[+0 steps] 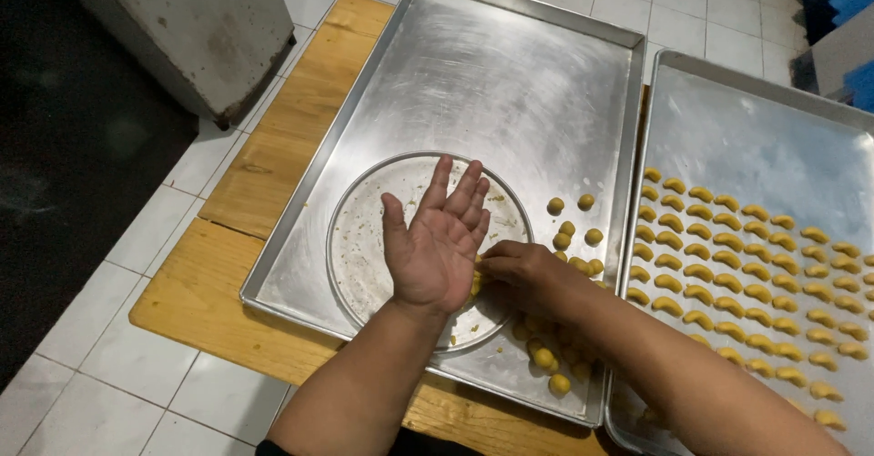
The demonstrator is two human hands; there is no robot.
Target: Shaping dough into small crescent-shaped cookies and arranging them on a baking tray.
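Note:
My left hand is held flat, palm up and fingers apart, above a round metal plate lying in a large metal tray. My right hand reaches under the left palm's edge, fingers pinched around a small yellow dough piece. Several yellow dough balls lie on the tray to the right of the plate and near its front edge.
A second metal tray on the right carries rows of crescent-shaped yellow dough pieces. Both trays rest on a low wooden board over a white tiled floor. A grey metal cabinet stands at the upper left.

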